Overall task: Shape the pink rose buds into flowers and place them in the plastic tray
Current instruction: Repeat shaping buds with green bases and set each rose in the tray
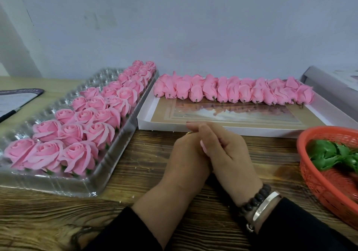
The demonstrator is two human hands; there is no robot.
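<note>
Two hands — left, right — grip one soft pink bud together.

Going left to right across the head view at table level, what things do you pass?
Dark-edged mat → clear plastic tray of shaped pink roses → white box holding the row of pink rose buds → red basket with green leaf pieces.

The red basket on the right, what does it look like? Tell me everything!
The red basket looks like plastic with a woven mesh wall and a smooth rounded rim. It sits on the wooden table at the right edge of the picture, partly cut off. Green leaf-shaped pieces lie inside it. Neither of the hands touches it.
</note>
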